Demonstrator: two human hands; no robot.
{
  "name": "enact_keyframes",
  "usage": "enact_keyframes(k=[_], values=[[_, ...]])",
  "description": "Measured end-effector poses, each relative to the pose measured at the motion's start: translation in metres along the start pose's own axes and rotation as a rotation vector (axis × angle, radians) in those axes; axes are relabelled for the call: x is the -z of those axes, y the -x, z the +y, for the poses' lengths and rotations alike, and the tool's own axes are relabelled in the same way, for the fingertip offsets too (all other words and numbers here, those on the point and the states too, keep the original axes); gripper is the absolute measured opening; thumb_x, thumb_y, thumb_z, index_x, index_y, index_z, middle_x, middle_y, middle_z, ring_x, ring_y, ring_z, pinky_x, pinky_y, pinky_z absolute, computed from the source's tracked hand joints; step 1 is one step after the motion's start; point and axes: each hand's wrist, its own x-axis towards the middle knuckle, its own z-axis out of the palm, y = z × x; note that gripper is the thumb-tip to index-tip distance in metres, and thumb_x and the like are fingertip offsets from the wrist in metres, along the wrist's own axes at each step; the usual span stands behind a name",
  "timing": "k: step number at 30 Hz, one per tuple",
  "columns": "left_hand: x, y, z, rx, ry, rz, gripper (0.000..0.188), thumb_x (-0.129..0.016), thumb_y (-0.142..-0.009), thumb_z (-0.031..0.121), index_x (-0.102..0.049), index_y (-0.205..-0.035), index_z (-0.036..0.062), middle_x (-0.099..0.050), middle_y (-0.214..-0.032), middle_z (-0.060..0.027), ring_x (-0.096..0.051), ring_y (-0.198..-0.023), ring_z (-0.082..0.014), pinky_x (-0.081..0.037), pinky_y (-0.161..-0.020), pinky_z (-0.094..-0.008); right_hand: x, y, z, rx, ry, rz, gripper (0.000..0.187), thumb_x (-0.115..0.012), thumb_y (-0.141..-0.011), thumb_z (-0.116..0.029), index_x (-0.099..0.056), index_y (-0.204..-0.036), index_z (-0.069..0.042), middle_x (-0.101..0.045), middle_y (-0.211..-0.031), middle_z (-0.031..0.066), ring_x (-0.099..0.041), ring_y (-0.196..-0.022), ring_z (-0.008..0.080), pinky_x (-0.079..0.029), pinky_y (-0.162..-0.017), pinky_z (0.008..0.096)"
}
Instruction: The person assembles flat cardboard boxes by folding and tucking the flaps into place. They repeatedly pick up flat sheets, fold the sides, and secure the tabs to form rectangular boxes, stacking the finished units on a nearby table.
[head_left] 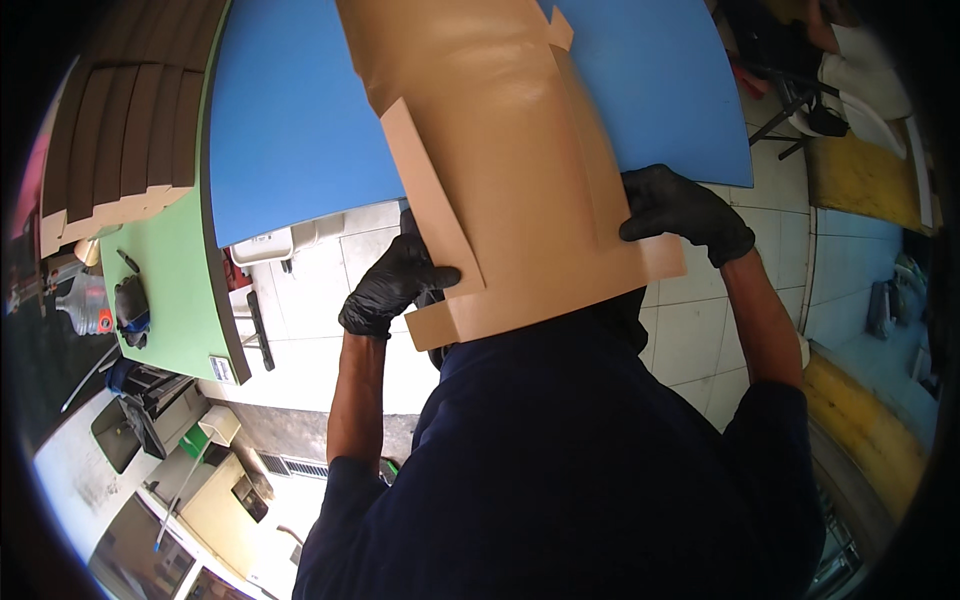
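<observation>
A large sheet of brown cardboard [510, 150], cut and creased like an unfolded box, lies on the blue table [290, 120] and reaches over its near edge toward my body. Its left side flap stands partly folded up, and small tabs stick out at the near corners. My left hand [392, 285], in a black glove, grips the near left edge, thumb on top of the flap. On the near right edge my right hand [680, 212], gloved in black too, is closed with its thumb over the side; its other fingers are partly hidden beneath.
Stacked folded brown cardboard [125, 140] sits at the left on a green table [165, 290], near a dark cloth-like item [131, 310]. A clear plastic bottle [85, 305] stands beyond. A white basin [263, 247] is under the blue table. Another person [870, 65] sits at the far right.
</observation>
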Motion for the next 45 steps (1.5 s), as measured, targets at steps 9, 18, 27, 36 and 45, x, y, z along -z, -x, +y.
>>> enact_keyframes(k=[9,18,27,36,45], values=[[0.012,0.004,-0.047,0.017,0.758,-0.055,0.044,-0.061,-0.101,0.02,-0.056,-0.135,-0.0078,-0.071,-0.11,-0.0182,-0.074,-0.079,-0.0264,-0.06,-0.06,-0.0359,0.009,-0.004,0.029,0.103,-0.202,0.292,0.056,-0.084,-0.079,-0.02,-0.068,-0.128,0.003,-0.075,-0.111,0.0097,-0.069,-0.098,0.0179,-0.054,-0.093,0.032],[-0.036,0.01,-0.004,0.113,0.48,0.221,0.043,-0.063,-0.103,0.022,-0.058,-0.135,-0.0054,-0.075,-0.093,-0.0141,-0.073,-0.061,-0.0221,-0.059,-0.054,-0.0285,-0.032,0.034,0.069,0.021,0.086,0.35,0.044,-0.071,-0.095,-0.015,-0.061,-0.133,0.004,-0.073,-0.117,0.0128,-0.073,-0.103,0.0221,-0.062,-0.09,0.0355],[-0.052,0.015,0.016,0.083,0.421,0.152,0.029,-0.062,-0.103,0.02,-0.066,-0.121,-0.0031,-0.075,-0.091,-0.0104,-0.073,-0.069,-0.0179,-0.058,-0.063,-0.0266,-0.065,0.036,0.048,-0.064,-0.414,0.528,0.032,-0.069,-0.099,-0.024,-0.069,-0.114,0.004,-0.075,-0.097,0.0127,-0.075,-0.081,0.0174,-0.062,-0.067,0.0291],[-0.049,0.009,0.012,0.176,0.229,0.079,0.039,-0.061,-0.104,0.018,-0.056,-0.137,-0.0024,-0.07,-0.101,-0.0064,-0.065,-0.085,-0.0126,-0.053,-0.079,-0.0288,-0.057,0.036,0.038,0.039,-0.369,0.52,0.04,-0.064,-0.102,-0.021,-0.064,-0.129,0.008,-0.075,-0.1,0.0155,-0.076,-0.084,0.0186,-0.062,-0.068,0.028],[-0.068,-0.025,-0.004,-0.13,-0.139,-0.118,0.049,-0.066,-0.098,0.011,-0.05,-0.143,0.0017,-0.069,-0.107,-0.0124,-0.067,-0.088,-0.0188,-0.056,-0.078,-0.0355,-0.059,0.009,0.1,0.28,0.028,0.729,0.049,-0.061,-0.105,-0.02,-0.051,-0.143,0.007,-0.07,-0.121,0.0145,-0.071,-0.101,0.0232,-0.057,-0.089,0.0351]])
